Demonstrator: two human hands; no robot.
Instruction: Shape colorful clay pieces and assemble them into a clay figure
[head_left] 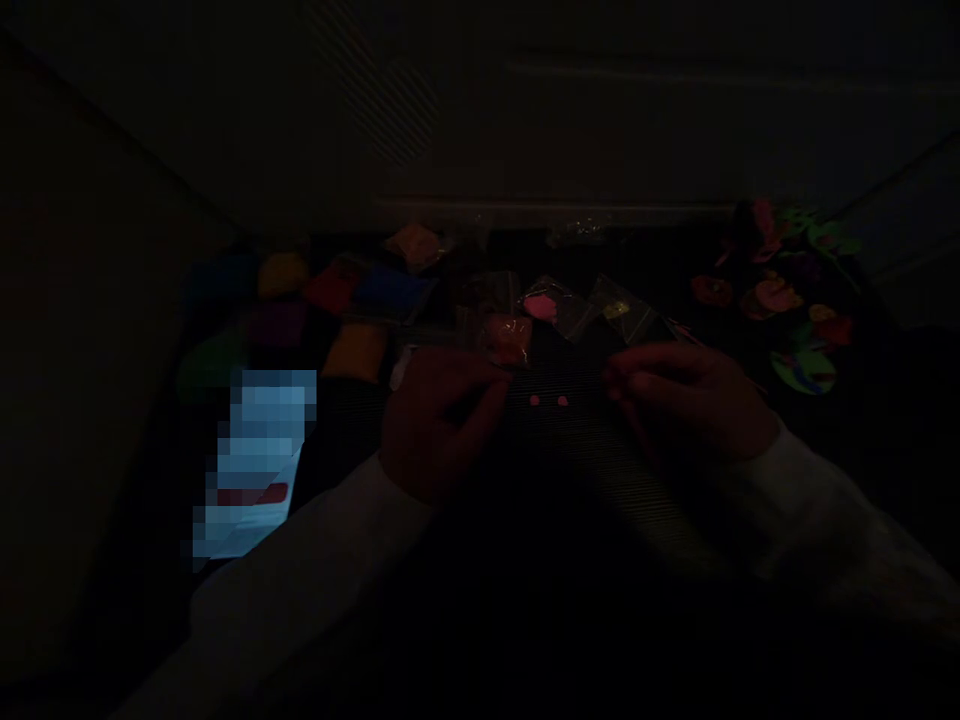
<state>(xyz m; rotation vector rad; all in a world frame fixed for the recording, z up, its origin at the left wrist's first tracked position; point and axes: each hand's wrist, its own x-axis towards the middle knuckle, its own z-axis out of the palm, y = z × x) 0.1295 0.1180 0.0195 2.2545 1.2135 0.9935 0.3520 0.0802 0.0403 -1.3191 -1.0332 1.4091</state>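
Note:
The scene is very dark. Two small pink dots, a left one [534, 400] and a right one [562, 400], lie on the dark surface between my hands. To their left is my left hand [442, 425], its thumb and finger tips close together in a pinch. On the other side, my right hand [686, 400] has its fingers curled and its thumb pressed to them. Whether either hand holds something small cannot be made out. Just beyond my left fingertips lies a clear bag with orange-pink stuff [508, 340]. Farther back is an opened-out clear bag with a pink lump [541, 307].
A lit screen [259, 500], partly pixelated, lies at the left. Several coloured packets, including a blue one [390, 290] and an orange one [355, 352], are behind it. A bag with a yellow lump [617, 308] lies beyond my right hand. Colourful shaped pieces [804, 370] are at the right.

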